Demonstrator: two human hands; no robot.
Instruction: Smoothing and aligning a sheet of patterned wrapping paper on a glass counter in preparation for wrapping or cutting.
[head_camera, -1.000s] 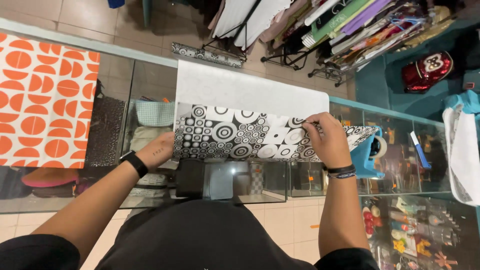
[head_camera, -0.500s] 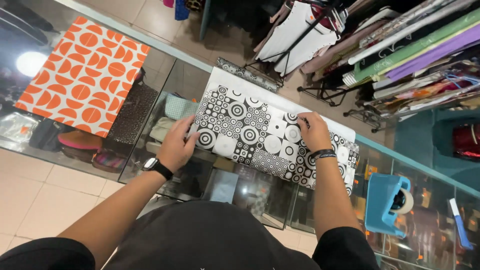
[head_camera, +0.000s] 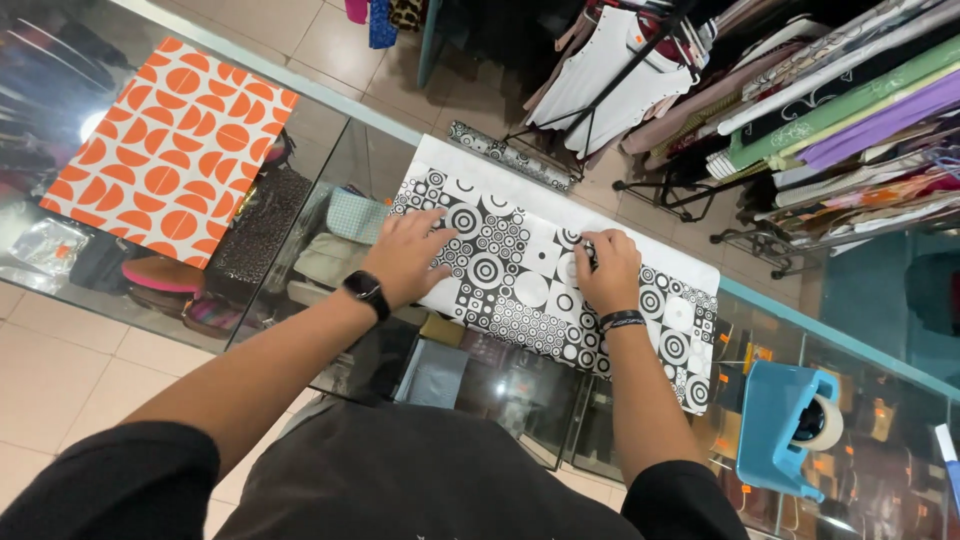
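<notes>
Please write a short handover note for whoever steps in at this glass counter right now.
Left hand: flat, palm down on the black-and-white patterned wrapping paper, fingers spread, no grip.
Right hand: pressing on the same sheet, fingers curled; it may hold something small and dark, too small to tell.
The sheet lies across the glass counter, white underside showing along its far edge; a roll of matching paper sits beyond it.
Orange patterned sheet lies to the left, blue tape dispenser to the right.
Done: paper spread and held flat. No tape on it yet.
</notes>
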